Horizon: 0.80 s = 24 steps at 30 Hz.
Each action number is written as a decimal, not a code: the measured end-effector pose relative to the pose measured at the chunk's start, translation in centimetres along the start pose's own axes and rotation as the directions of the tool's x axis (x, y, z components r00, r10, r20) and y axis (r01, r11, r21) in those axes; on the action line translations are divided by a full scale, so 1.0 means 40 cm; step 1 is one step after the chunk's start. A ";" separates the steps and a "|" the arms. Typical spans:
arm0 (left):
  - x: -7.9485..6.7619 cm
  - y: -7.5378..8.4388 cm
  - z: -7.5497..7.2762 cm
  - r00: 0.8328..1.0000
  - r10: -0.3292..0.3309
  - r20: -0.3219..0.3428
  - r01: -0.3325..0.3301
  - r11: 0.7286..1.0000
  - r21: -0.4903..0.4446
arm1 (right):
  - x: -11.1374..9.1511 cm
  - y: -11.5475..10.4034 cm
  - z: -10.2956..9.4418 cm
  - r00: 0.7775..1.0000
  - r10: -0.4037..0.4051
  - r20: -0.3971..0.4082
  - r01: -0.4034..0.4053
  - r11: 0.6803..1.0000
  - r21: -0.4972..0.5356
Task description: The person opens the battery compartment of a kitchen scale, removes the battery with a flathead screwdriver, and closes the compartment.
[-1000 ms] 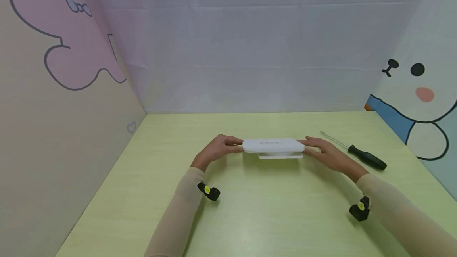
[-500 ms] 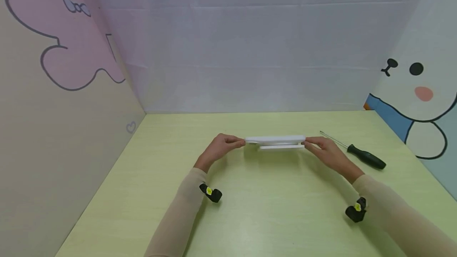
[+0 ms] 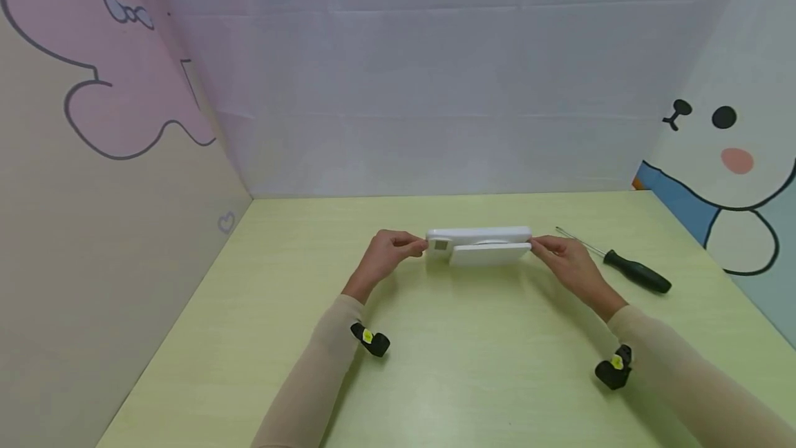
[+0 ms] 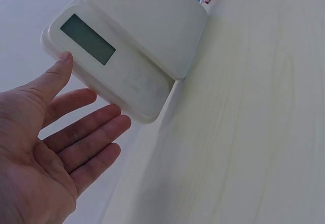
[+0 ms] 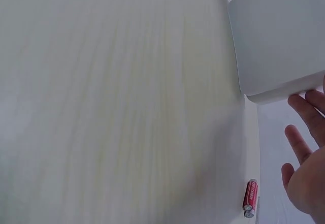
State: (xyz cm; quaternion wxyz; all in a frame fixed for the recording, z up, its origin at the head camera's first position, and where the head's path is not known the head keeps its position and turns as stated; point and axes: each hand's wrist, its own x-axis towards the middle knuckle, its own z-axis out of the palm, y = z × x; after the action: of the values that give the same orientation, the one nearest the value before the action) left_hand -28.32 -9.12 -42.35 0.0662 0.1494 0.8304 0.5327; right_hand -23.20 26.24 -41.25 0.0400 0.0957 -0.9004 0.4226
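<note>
A white kitchen scale [image 3: 479,235] is held between both hands over the far part of the table, its display and weighing platform [image 3: 490,254] tilted toward me. The dark display [image 4: 88,39] shows no readable digits in the left wrist view. My left hand [image 3: 387,254] pinches the display end, thumb on the front edge and fingers at the back. The right hand [image 3: 569,265] grips the opposite end; in the right wrist view its fingertips touch the scale's side, and its thumb is mostly out of view. The scale's underside faces away and is hidden.
A screwdriver with a dark green handle [image 3: 637,272] lies on the table [image 3: 460,365] to the right of the right hand. Red batteries [image 5: 250,196] lie on the table near the right hand, hidden in the head view. Walls with cartoon drawings stand on both sides.
The scale has been turned so that its logo-marked face swings out of sight and the display and platform come into view. Both hands have risen slightly with it.
</note>
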 end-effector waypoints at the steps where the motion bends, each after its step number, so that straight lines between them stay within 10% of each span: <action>1: 0.001 0.000 0.002 1.000 0.006 -0.008 -0.006 1.000 -0.005 | 0.000 0.000 0.000 1.000 0.008 -0.004 -0.008 1.000 0.002; 24: 0.001 0.001 0.036 0.993 0.039 -0.115 -0.049 0.995 -0.088 | -0.003 0.005 0.008 1.000 -0.024 0.000 0.024 1.000 0.011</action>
State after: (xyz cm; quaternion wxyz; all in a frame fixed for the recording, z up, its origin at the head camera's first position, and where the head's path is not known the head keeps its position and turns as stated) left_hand -27.98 -7.85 -42.91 0.0140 0.1340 0.8044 0.5786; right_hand -23.13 26.16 -41.62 0.0446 0.1070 -0.8967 0.4272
